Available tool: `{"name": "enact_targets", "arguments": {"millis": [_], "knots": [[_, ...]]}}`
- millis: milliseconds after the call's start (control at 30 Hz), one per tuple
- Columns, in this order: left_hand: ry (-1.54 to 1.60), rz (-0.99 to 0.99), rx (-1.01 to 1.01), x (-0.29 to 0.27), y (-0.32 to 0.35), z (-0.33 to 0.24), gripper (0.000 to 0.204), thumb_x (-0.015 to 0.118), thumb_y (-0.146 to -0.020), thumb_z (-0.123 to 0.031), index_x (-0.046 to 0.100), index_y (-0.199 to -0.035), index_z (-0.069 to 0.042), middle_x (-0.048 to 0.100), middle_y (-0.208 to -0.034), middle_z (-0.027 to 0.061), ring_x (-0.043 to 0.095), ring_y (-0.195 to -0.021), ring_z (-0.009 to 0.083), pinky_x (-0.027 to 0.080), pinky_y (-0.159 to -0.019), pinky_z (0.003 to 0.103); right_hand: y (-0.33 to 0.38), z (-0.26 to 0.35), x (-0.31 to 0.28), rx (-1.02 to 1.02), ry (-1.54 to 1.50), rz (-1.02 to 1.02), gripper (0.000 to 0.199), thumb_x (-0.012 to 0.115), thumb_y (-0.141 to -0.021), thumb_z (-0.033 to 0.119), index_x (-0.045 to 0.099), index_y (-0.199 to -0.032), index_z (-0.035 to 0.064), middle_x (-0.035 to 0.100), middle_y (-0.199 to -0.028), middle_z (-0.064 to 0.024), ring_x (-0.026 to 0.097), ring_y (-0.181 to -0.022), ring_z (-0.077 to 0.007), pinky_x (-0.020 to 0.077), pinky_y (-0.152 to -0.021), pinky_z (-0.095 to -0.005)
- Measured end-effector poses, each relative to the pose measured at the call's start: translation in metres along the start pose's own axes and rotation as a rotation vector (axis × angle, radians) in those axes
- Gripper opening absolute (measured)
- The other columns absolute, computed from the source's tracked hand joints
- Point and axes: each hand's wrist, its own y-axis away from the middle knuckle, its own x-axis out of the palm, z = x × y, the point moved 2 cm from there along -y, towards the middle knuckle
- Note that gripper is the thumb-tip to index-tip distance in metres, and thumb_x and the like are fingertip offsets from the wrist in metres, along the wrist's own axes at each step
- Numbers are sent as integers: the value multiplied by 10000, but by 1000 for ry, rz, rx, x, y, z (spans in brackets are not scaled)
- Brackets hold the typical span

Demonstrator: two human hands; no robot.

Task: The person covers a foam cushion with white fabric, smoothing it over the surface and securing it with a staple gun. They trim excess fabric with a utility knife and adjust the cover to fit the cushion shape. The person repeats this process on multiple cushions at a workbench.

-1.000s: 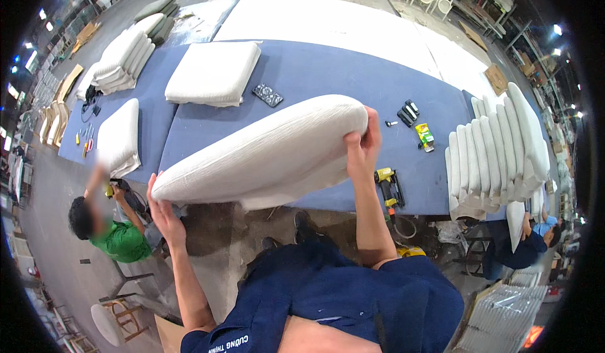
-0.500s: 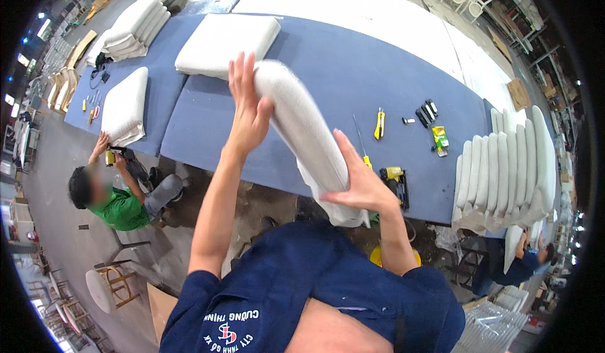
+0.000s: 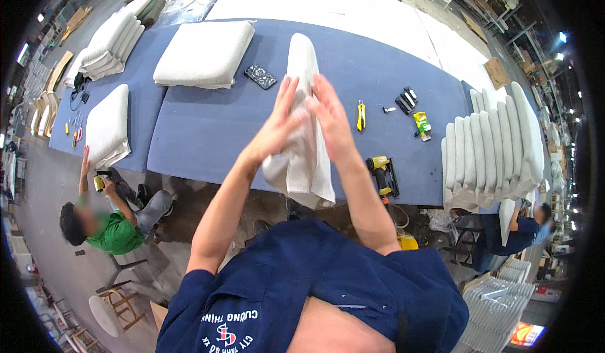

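Over the near edge of the blue table [image 3: 208, 136], the white cushion [image 3: 303, 54] stands on its narrow side between the person's two hands. Half a second ago it slanted from far left to near right, with one hand toward each end; now it lines up nearly straight away from the body, and the hands flank its middle. The dark patterned phone [image 3: 260, 76] has come back into view. The cushion's long axis runs from the chest outward, rounded end farthest, loose cloth [image 3: 299, 188] hanging nearest. The left hand [image 3: 276, 131] and right hand [image 3: 331, 123] have extended fingers; motion blur hides whether they clamp it.
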Motion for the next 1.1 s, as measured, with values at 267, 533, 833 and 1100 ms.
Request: {"name": "enact_targets", "arguments": {"millis": [267, 533, 833, 1100], "knots": [[449, 23, -4, 56, 32, 2, 962, 668, -953, -284, 100, -1705, -87, -58, -1770, 224, -14, -1641, 337, 86, -1308, 471, 120, -32, -23, -132, -2, -516, 350, 431, -1087, 168, 502, -1377, -14, 555, -1323, -114, 569, -1179, -188, 472, -1051, -350], [271, 391, 46, 53, 72, 8, 1056, 743, -842, -378, 200, -1690, -60, -30, -1774, 210, 9, -1645, 304, 78, -1314, 449, 160, 2, -25, -319, 303, -296, 514, 649, -1005, 231, 475, -1434, 6, 462, -1493, -190, 489, -1370, -295, 425, -1136, -459], [-194, 154, 189, 71, 113, -9, 713, 692, -878, 17, 486, -1556, -57, 421, -1616, 246, 465, -1466, 369, 449, -1163, 408, 205, 25, -6, -384, 981, -389, 787, 883, -829, 301, 522, -1476, 34, 510, -1477, -227, 548, -1326, -408, 499, -1064, -482], [-318, -125, 52, 80, 102, -48, 301, 561, -908, 105, 683, -1160, -4, 759, -1012, 176, 759, -935, 326, 581, -818, 376, 194, 42, -32, -262, 873, -430, 158, 656, -955, -8, 721, -1097, 15, 733, -1022, -124, 716, -915, -309, 560, -848, -383]]}}
